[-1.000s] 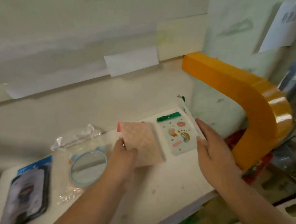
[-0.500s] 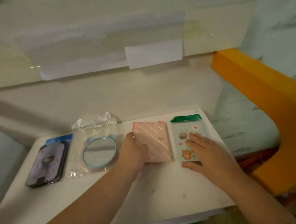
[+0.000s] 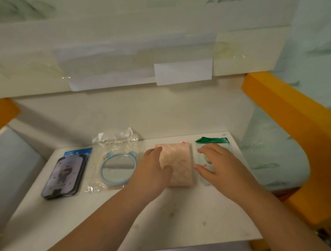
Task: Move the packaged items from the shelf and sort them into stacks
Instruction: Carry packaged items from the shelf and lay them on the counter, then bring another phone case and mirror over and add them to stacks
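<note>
Four packaged items lie in a row on the white table (image 3: 164,219). From left: a dark phone-case pack (image 3: 65,175), a blue round mirror in a clear bag (image 3: 118,169), a pink diagonal-striped packet (image 3: 181,162) and a green-topped card packet (image 3: 212,140). My left hand (image 3: 153,172) rests flat along the pink packet's left edge, thumb lying on top, fingers stretched toward its far corner. My right hand (image 3: 218,164) lies palm-down with spread fingers on the green-topped packet, hiding most of it. Neither hand lifts anything.
A white wall with taped paper sheets (image 3: 183,72) rises right behind the row. An orange curved frame (image 3: 292,121) runs along the right side, and a pale green cloth (image 3: 271,159) lies beyond the table's right edge. The table's front half is bare.
The pink packet was held tilted above the table and now lies flat. My right hand moved onto the green-topped packet. The camera view has swung left and down.
</note>
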### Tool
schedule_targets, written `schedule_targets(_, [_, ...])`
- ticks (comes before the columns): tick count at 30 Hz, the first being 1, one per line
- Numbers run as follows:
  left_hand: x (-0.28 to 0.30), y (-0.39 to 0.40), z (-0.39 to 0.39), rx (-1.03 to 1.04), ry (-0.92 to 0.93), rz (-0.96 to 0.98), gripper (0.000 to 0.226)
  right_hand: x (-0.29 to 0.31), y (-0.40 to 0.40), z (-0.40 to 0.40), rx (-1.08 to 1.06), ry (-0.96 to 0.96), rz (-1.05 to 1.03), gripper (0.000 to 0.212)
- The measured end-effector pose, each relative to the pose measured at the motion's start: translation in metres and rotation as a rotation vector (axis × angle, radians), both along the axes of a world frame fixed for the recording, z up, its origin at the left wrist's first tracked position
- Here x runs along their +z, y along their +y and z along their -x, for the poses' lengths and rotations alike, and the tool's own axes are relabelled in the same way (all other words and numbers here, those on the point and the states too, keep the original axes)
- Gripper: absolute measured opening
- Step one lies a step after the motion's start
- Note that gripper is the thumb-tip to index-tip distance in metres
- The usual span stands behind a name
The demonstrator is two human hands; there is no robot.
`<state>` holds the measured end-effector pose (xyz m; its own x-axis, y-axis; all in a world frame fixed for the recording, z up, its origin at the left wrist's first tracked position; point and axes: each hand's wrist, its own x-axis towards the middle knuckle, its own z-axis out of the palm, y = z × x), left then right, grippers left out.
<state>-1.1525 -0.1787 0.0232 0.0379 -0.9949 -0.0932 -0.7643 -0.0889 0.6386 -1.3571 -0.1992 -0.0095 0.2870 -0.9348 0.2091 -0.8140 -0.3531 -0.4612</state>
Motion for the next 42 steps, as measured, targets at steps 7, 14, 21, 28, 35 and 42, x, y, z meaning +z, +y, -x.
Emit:
schedule_targets(7, [0.013, 0.023, -0.071, 0.067, -0.236, 0.290, 0.056, 0.031, -0.004, -0.064, 0.082, -0.090, 0.097, 0.032])
schedule_targets(14, [0.040, 0.088, -0.156, 0.219, -0.392, 0.362, 0.042, 0.055, 0.017, -0.158, 0.253, -0.113, 0.078, 0.039])
schedule_targets(21, [0.058, 0.185, -0.246, 0.388, -0.417, 0.496, 0.047, 0.079, 0.077, -0.263, 0.449, -0.128, 0.102, 0.041])
schedule_targets(28, [0.043, 0.273, -0.370, 0.579, -0.329, 0.404, 0.047, 0.079, 0.157, -0.383, 0.601, -0.140, 0.054, 0.038])
schedule_targets(35, [0.023, 0.346, -0.482, 0.623, -0.301, 0.316, 0.048, 0.085, 0.220, -0.495, 0.671, -0.147, 0.104, 0.035])
schedule_targets(42, [0.014, 0.359, -0.546, 0.630, -0.222, 0.299, 0.048, 0.067, 0.232, -0.559, 0.626, -0.048, 0.059, 0.039])
